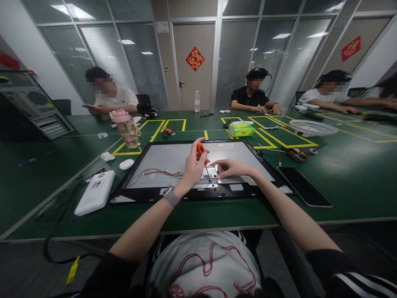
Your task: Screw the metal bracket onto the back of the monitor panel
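A flat display panel [167,155] with a black frame lies back side up on the table in front of me. My left hand [196,165], with a watch on its wrist, is closed around the orange and black handle of a screwdriver [201,148]. The shaft points down at a metal bracket [211,173] near the panel's lower middle. Curled over the right side of that bracket is my right hand [228,168]; its fingertips are close to the metal, and whether they pinch anything small is hidden. Thin wires [161,170] run across the panel to the left.
Left of the panel lie a white power bank [96,192] and a white oval case [126,164]; a pink-lided bottle [125,128] stands behind. A phone [304,186] is on the right. Beyond are a tissue pack [241,129], a white fan grille [313,127] and several seated people.
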{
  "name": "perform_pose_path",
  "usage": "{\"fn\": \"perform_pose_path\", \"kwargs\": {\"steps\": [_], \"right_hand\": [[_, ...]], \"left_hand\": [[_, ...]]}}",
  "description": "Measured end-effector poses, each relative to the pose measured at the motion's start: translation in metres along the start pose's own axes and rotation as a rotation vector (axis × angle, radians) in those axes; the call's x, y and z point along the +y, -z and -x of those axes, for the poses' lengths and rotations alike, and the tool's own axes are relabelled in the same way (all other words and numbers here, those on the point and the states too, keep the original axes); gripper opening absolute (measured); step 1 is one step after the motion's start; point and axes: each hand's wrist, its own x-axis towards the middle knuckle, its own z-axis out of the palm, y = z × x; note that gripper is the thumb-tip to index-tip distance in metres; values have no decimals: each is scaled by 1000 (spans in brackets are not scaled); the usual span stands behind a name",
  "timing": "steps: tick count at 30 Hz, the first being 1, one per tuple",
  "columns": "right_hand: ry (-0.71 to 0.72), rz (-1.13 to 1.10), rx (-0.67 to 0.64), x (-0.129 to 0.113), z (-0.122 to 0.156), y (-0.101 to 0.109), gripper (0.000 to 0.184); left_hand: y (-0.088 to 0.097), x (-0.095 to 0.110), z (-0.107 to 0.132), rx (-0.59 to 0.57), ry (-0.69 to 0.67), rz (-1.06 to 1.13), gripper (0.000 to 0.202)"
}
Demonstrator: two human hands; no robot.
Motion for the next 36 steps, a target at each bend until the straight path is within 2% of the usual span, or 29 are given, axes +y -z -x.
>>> {"fn": "perform_pose_path", "kwargs": {"steps": [36], "right_hand": [[-4, 12, 10, 1, -1, 0, 74]], "left_hand": [[-1, -7, 3, -43, -6, -53, 49]]}}
